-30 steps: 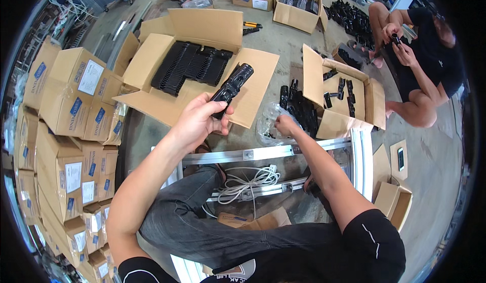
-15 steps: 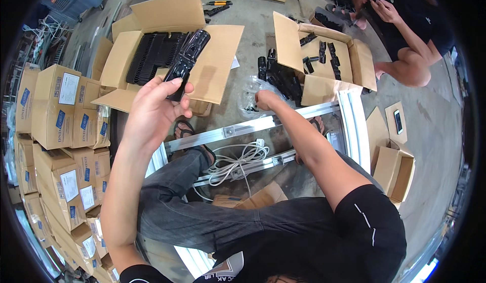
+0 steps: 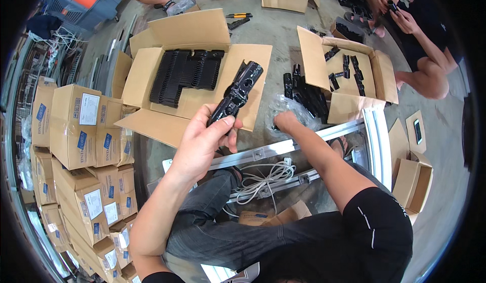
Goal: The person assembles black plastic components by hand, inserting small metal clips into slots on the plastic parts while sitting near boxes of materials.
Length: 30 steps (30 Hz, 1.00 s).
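At the centre of the frame, the left grip (image 3: 205, 139) is closed around a black tubular part (image 3: 243, 85), tilted toward the upper right. Right of centre, the right grip (image 3: 286, 121) is at a clear plastic bag (image 3: 284, 104); I cannot tell whether it holds anything. An open carton (image 3: 152, 126) of black plates (image 3: 185, 75) sits upper left of centre, another carton (image 3: 354, 108) upper right

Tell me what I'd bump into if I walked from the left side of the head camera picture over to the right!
Stacked cardboard boxes, the left hand gripping a shiny black part, the right hand, loose black pieces in an open box, a phone.
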Motion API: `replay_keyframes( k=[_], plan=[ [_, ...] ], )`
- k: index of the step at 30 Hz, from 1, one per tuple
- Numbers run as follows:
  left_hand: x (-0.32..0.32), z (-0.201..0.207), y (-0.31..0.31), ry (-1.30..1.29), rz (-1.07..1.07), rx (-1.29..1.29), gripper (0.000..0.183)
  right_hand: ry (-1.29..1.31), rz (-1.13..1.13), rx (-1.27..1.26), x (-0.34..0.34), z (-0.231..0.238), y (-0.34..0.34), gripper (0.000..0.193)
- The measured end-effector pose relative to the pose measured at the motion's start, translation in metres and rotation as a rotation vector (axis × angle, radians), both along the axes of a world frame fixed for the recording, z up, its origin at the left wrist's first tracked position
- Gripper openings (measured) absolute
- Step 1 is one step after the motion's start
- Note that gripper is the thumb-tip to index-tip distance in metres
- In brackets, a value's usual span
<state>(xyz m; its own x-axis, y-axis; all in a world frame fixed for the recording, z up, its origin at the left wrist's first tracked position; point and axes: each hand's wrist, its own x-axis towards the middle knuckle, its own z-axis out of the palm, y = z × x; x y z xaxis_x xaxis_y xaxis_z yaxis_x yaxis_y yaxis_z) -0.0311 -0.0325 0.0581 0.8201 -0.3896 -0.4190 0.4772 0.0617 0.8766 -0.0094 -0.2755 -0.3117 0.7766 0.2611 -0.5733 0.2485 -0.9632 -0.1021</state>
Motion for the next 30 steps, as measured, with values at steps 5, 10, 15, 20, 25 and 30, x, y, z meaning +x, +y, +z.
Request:
replay_keyframes(
  k=[5,10,15,20,25,30],
  plan=[
    [0.001,-0.004,0.014,-0.051,-0.015,0.009,0.024,-0.002,-0.041,0.03,0.002,0.011,0.006,0.027],
    [0.003,-0.011,0.027,-0.16,0.011,0.062,0.028,-0.135,-0.381,0.278,0.01,0.029,0.001,0.026],
    [0.004,-0.024,0.026,-0.245,0.003,0.113,0.028,-0.269,-0.602,0.803,0.017,0.067,-0.005,0.023],
    [0.004,-0.033,0.023,-0.303,-0.046,0.193,0.029,-0.133,-0.783,1.52,0.005,0.146,0.019,0.017],
    [0.004,-0.036,0.015,-0.316,-0.005,0.221,0.026,-0.066,-0.829,1.848,-0.005,0.217,0.033,0.017],
    [0.008,-0.035,0.009,-0.287,-0.007,0.234,0.025,-0.174,-0.57,1.8,-0.014,0.268,0.037,0.014]
  ],
)
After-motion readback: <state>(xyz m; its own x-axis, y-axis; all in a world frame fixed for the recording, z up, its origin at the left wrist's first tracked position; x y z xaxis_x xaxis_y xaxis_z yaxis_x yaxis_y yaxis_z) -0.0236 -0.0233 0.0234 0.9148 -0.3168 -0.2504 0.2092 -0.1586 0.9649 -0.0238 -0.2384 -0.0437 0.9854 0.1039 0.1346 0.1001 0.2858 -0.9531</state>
